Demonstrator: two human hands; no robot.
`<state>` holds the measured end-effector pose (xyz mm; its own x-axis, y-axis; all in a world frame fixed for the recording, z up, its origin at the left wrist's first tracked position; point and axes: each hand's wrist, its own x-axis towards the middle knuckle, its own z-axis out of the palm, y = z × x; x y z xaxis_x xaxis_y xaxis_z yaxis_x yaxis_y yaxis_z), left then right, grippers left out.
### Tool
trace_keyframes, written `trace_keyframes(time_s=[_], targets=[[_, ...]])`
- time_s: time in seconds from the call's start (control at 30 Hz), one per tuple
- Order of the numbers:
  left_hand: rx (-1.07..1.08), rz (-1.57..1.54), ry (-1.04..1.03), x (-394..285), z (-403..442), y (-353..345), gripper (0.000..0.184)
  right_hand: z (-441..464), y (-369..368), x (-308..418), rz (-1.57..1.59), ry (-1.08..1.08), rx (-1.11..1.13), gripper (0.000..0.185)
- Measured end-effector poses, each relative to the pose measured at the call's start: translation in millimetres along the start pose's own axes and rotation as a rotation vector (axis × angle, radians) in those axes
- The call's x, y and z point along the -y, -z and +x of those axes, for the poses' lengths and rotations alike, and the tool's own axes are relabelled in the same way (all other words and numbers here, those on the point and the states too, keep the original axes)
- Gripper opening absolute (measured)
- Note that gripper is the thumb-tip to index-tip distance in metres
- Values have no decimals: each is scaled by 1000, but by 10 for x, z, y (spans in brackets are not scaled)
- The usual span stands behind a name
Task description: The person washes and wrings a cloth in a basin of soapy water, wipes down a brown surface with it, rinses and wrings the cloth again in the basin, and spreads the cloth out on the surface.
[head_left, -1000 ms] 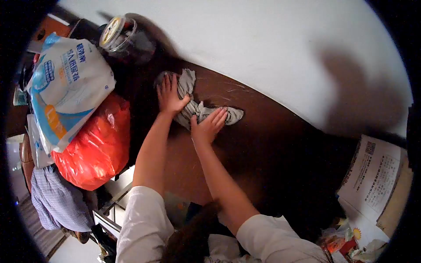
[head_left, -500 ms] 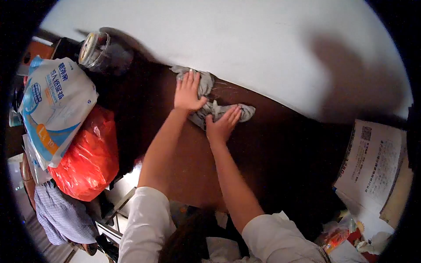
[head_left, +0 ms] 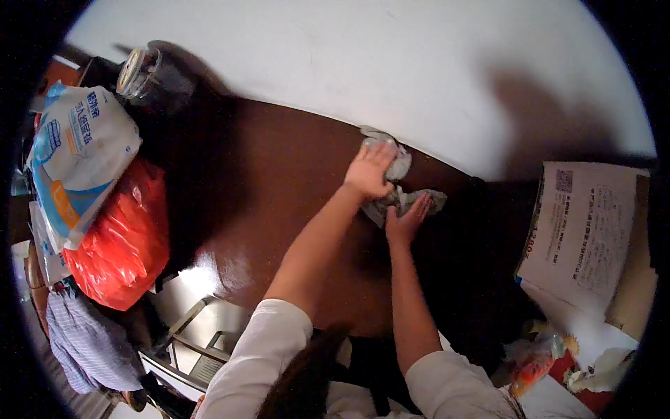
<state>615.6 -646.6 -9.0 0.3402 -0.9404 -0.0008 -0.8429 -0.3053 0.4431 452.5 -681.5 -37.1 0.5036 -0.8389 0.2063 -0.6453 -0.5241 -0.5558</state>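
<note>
A crumpled grey cloth (head_left: 400,166) lies on the dark brown tabletop (head_left: 279,160), close to where it meets the white wall. My left hand (head_left: 370,170) presses flat on its upper part, fingers stretched out. Lower and to the right, my right hand (head_left: 407,222) rests on the other end of the cloth with its fingers extended. Both palms hide parts of the cloth beneath them.
On the left stand a clear jar (head_left: 143,75), a white and blue diaper package (head_left: 87,153) and a red plastic bag (head_left: 125,237). A printed cardboard sheet (head_left: 583,237) leans at the right, above a small clear packet with red contents (head_left: 534,363).
Both hands have slid the cloth to the right and slightly down along the wall edge. The surroundings have shifted a little left in view.
</note>
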Motion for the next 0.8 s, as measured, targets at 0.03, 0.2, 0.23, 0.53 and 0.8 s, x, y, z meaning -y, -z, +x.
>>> trace_keyframes(time_s=[0.03,0.2,0.23,0.53,0.8], targets=[[29,-22,-57,-95,47,-106,76,-14,76,-71,-21,16,-19,81],[-96,-351,-269,-629,-128,-466,58,-130,443,-612,124,172,45,81],[-103,-391,-284,-698,-210,-492,57,-121,509,-645,230,125,131,80],[-149,-356,-38,-1296,-1323,-679,48,-563,897,-636,616,-10,457,61],[-29,-663,61,-1811,-2289,-579,55,-1712,1354,-531,-14,-25,235,67]])
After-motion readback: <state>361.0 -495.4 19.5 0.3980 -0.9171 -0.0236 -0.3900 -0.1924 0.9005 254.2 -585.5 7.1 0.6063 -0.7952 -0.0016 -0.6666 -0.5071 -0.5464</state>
